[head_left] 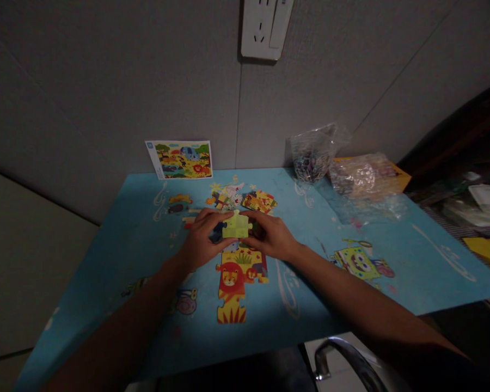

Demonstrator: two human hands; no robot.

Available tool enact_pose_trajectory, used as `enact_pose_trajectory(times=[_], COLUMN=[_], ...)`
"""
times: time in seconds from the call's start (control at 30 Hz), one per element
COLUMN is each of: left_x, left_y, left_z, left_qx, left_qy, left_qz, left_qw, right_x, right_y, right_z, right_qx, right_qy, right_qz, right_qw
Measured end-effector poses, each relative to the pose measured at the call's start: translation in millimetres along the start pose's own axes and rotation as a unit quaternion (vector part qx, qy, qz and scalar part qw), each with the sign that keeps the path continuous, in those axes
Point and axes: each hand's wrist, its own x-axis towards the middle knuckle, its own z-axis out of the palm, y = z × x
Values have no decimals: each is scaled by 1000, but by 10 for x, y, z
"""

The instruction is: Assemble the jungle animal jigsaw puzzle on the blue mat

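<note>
Between my two hands is a pale yellow-green jigsaw puzzle piece (236, 225). My left hand (200, 239) grips its left edge with thumb and fingers, and my right hand (271, 237) grips its right edge. Just below, on the blue table, lies a joined section of puzzle with a lion (231, 276) and a smaller cub beside it. Some of this section is hidden behind the held piece and my fingers. Loose puzzle pieces (260, 201) lie in a group beyond my hands, and an orange piece (180, 198) is farther left.
A picture card (183, 160) leans against the wall at the back left. At the back right stand a clear plastic bag of pieces (312, 158) and a yellow box (386, 169) under clear wrapping. The table (147, 239) carries cartoon prints. A socket (265, 30) is on the wall.
</note>
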Motion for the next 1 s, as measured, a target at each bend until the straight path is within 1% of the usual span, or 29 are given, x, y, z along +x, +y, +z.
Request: enact_pose_trajectory(times=[0.13,0.23,0.33,0.43,0.63,0.73,0.83,0.9,1.0], left_x=[17,60,91,89,64,66,64,57,35], left_y=[-41,-26,4,15,19,30,24,10,-5], left_z=[5,-11,-22,-14,-4,-16,-23,-24,-21], left_qx=[-5,-13,-19,-25,-23,-20,-18,-19,-17], left_qy=[19,25,31,31,21,22,15,-3,-20], left_qz=[50,86,98,90,53,33,15,4,-5], left_qw=[999,996,995,995,998,999,1000,1000,1000], right_x=[-7,-10,-10,-9,-4,5,16,22,31], right_y=[25,40,46,48,45,33,28,35,52], right_z=[12,18,19,21,8,-9,-11,1,20], right_qx=[0,-5,-9,-2,-7,-8,-25,-35,-27], right_qy=[3,6,8,8,11,11,-10,-16,-1], right_qz=[-16,-20,-19,-20,-15,-42,-76,-68,-29], right_qw=[1000,1000,1000,1000,1000,999,997,997,999])
